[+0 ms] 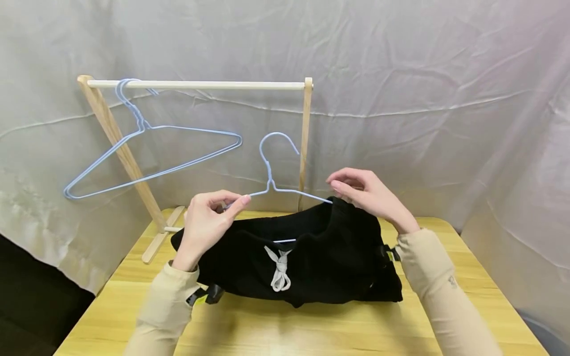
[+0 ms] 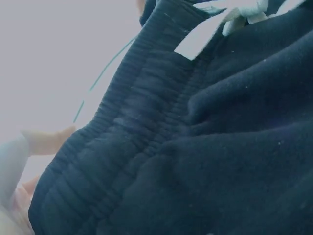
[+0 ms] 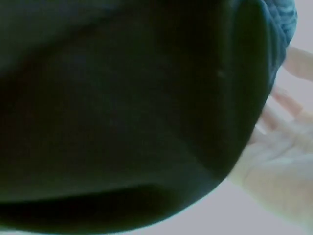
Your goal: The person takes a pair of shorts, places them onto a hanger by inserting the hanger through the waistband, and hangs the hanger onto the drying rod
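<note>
A pair of black drawstring pants [image 1: 307,272] with a gathered waistband and a tied pale cord [image 1: 280,269] hangs bunched over the table; the leg length cannot be told. A light blue wire hanger [image 1: 269,173] sits inside the waistband, hook up, its lower bar partly showing through the opening. My left hand [image 1: 209,222] pinches the hanger's left shoulder between thumb and fingers. Close above the right waistband corner is my right hand [image 1: 367,193], fingers loosely bent, with nothing seen between them. In the right wrist view the dark cloth [image 3: 122,107] covers part of that hand.
Behind on the left stands a wooden rack with a white rail [image 1: 200,85]. Light blue wire hangers [image 1: 147,126] hang at the rail's left end. The rack's right post [image 1: 306,133] rises just behind the held hanger's hook. Below is a wooden table [image 1: 285,326]; grey cloth surrounds it.
</note>
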A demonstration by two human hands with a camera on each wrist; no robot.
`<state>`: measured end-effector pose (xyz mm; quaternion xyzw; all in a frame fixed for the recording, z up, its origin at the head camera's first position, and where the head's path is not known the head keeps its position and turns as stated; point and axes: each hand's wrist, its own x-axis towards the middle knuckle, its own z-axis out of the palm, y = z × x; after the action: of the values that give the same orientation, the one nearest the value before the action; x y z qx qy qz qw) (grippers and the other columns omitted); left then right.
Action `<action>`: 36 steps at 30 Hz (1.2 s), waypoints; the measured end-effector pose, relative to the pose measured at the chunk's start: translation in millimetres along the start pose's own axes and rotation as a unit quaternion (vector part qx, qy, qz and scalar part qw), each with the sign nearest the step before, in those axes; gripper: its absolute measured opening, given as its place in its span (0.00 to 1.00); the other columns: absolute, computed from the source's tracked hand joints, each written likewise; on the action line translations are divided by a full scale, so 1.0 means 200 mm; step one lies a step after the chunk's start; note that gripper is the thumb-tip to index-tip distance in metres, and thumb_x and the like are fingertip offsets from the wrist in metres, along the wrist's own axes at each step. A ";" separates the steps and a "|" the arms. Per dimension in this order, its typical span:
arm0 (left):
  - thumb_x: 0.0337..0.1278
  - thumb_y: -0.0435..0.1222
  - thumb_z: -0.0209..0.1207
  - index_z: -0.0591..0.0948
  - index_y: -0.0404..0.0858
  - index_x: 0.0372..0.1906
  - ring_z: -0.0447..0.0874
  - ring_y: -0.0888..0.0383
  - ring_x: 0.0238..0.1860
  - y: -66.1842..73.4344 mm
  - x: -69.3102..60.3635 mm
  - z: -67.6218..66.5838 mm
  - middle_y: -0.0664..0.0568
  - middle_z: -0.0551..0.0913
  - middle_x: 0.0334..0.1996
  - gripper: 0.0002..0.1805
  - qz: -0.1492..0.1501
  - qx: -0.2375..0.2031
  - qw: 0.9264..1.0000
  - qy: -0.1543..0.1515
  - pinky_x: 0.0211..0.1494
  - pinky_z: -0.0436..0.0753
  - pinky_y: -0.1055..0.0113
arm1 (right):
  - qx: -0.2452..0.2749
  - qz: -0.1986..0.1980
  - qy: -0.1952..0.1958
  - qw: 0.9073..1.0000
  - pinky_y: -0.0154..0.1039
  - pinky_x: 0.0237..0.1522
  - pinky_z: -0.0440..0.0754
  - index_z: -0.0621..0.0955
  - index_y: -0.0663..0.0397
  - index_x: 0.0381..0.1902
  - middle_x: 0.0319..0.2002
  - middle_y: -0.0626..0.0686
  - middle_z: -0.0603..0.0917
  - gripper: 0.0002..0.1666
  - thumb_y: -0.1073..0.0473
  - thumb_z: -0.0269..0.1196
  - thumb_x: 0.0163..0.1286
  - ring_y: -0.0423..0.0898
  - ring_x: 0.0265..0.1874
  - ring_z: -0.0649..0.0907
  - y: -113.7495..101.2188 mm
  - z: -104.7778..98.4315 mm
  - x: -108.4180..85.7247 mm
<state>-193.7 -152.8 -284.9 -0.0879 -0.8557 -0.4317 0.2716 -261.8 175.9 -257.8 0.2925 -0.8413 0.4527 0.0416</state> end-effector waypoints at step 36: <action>0.53 0.70 0.60 0.83 0.47 0.21 0.73 0.56 0.29 0.00 0.24 -0.37 0.64 0.71 0.12 0.31 -0.067 0.164 0.982 -0.069 0.32 0.67 0.61 | 0.144 -0.009 0.123 0.982 0.30 0.17 0.66 0.77 0.59 0.46 0.30 0.45 0.77 0.10 0.57 0.61 0.74 0.39 0.13 0.68 -0.14 0.07 0.61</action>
<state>-204.3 -215.3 -223.1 -0.0138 -0.9355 -0.2955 0.1933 -344.9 98.1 -204.9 0.2453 -0.7535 0.6007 0.1061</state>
